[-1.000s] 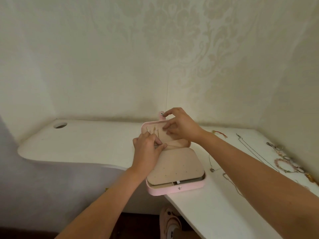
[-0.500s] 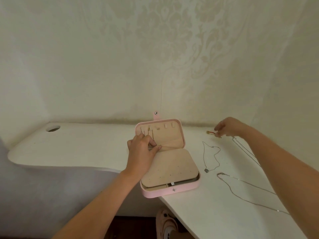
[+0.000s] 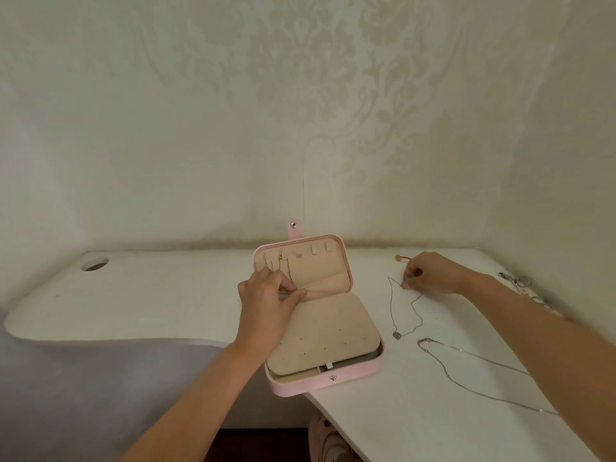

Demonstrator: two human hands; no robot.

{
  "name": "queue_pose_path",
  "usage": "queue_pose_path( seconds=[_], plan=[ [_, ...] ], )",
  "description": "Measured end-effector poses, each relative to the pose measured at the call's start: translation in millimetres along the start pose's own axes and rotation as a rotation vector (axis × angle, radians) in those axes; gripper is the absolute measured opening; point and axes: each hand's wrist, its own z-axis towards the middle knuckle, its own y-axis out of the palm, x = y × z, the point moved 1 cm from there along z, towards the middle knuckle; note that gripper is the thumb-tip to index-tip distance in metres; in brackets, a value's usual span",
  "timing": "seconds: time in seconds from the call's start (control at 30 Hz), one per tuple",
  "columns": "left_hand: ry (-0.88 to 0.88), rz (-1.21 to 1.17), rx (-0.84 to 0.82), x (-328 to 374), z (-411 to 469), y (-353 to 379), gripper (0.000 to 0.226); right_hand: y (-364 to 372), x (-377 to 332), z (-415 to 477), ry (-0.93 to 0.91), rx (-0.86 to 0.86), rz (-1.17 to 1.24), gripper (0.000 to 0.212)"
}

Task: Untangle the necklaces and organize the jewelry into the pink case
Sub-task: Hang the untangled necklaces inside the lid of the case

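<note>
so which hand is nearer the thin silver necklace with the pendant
Right. The right hand pinches the thin silver pendant necklace at its top; the left hand holds the open pink case beside it.

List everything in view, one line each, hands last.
pink case: one, pink with beige lining, open at the desk's front edge
gold chain: one, gold, hanging inside the case lid
pendant necklace: one, silver, on the desk right of the case
long chain: one, silver, on the desk, nearer and further right
red cord: one, red with a gold end, at the desk's back
bracelet heap: one cluster, silver and pink, far right, count unclear
desk: one, white, round hole far left
left hand: one, pinching the gold chain
right hand: one, pinching the pendant necklace
</note>
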Motion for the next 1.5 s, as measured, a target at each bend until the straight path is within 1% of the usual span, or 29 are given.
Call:
queue_pose_path(
  seconds=[0.07,0.13,0.2,0.33,0.4,0.53,0.6,0.63,0.67,0.73,0.8,0.83,0.87,0.93,1.0,1.07,1.13,1.27,1.37,1.5],
  plan=[
    [0.001,0.002,-0.001,0,0,-1,0.026,5,-4,-1,-0.013,-0.009,-0.143,0.017],
    [-0.001,-0.002,0.001,1,0,-1,0.025,7,-7,-4,-0.031,-0.004,-0.201,0.016],
    [-0.004,-0.002,0.001,2,-1,-1,0.025,8,-9,-8,-0.043,0.015,-0.179,0.015],
    [-0.004,0.0,0.002,2,-1,-1,0.025,5,-6,-17,-0.044,0.036,0.017,0.011],
    [-0.006,0.0,0.001,2,-1,-1,0.023,3,-5,-20,-0.027,0.04,-0.002,0.01],
    [-0.003,0.007,0.0,3,-1,-1,0.021,3,-7,-15,0.025,-0.009,-0.144,0.01],
    [-0.005,0.008,-0.001,3,-1,-1,0.021,7,-7,-14,0.052,0.007,-0.141,0.011],
    [-0.012,0.008,-0.004,3,-1,-1,0.021,9,-7,-14,0.068,0.043,-0.06,0.012],
    [-0.018,0.008,-0.007,3,-1,-1,0.021,9,-8,-16,0.085,0.087,0.094,0.014],
    [-0.023,0.001,-0.009,3,-1,-1,0.022,6,-14,-20,0.085,0.139,0.547,0.019],
    [-0.027,-0.013,-0.012,3,-1,-1,0.024,-5,-26,-21,0.039,0.102,0.985,0.022],
    [-0.027,-0.018,-0.011,3,-1,-1,0.025,-13,-34,-21,0.01,0.056,1.139,0.024],
    [-0.026,-0.021,-0.008,2,-1,-1,0.025,-22,-45,-21,-0.022,0.005,1.244,0.024],
    [-0.024,-0.023,-0.001,2,-1,0,0.026,-44,-70,-23,-0.095,-0.072,1.318,0.025],
    [-0.019,-0.018,0.005,2,0,0,0.025,-67,-96,-23,-0.164,-0.087,1.222,0.024],
    [-0.017,-0.012,0.005,2,0,-1,0.024,-86,-119,-25,-0.226,-0.051,1.039,0.02],
    [-0.016,-0.007,-0.001,1,0,-1,0.023,-103,-140,-27,-0.27,-0.013,0.867,0.023],
    [-0.034,-0.01,-0.015,0,0,-1,0.023,-127,-172,-32,-0.366,0.009,0.609,0.02],
    [-0.034,-0.001,-0.025,1,0,-1,0.024,-133,-189,-28,-0.431,0.017,0.535,0.02],
    [-0.045,0.001,-0.03,1,1,0,0.022,-132,-212,-20,-0.472,-0.009,0.465,0.018]
  ],
)
